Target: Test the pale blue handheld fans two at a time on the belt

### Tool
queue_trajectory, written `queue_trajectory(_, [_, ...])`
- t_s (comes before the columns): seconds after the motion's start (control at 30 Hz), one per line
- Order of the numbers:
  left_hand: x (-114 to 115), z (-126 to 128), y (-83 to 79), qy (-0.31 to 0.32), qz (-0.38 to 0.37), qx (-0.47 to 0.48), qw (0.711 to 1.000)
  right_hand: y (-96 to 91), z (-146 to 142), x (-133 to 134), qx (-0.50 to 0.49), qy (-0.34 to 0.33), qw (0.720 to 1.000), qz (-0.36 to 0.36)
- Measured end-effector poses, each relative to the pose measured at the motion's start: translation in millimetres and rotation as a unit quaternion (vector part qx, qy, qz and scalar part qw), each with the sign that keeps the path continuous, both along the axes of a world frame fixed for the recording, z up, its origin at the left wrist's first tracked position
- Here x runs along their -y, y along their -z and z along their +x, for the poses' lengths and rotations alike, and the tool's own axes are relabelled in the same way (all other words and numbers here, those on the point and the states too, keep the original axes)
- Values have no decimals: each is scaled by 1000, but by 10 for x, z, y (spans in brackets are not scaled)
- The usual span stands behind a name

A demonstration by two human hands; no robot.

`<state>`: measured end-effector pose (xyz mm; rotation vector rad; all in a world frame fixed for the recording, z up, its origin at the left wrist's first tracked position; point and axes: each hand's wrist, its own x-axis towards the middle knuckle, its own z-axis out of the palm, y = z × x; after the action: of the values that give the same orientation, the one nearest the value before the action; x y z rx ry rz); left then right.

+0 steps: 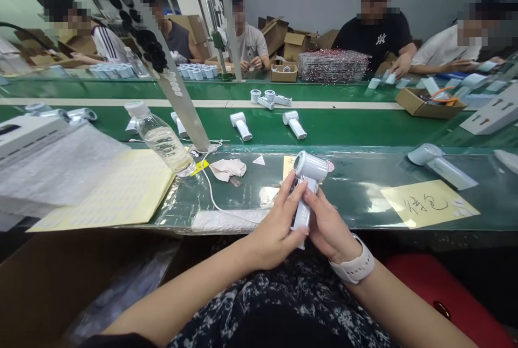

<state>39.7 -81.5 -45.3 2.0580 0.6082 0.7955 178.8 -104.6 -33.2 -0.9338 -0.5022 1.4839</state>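
Note:
Between my two hands is a pale blue handheld fan, its round head up and its handle pointing down toward me. My left hand closes round the handle from the left, fingers over its front. From the other side my right hand, with a white watch band on the wrist, grips the same handle. A yellow paper lies partly hidden behind the fan's head. Another pale fan lies on the bench to the right, beside a yellow sheet with handwriting.
A water bottle stands tilted in view at left, near stacked yellow sheets and a metal post. A white cable crosses the bench. More fans lie on the green conveyor. Several co-workers sit across it.

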Motion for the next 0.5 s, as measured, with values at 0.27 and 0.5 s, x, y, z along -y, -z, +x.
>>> queue_trajectory(0.27, [169, -221, 101, 133, -284, 9, 950, 42, 1373, -369, 732, 55, 677, -60])
queue_trajectory(0.5, [92, -149, 827, 106, -259, -330, 901, 46, 2411, -692, 795, 122, 565, -184])
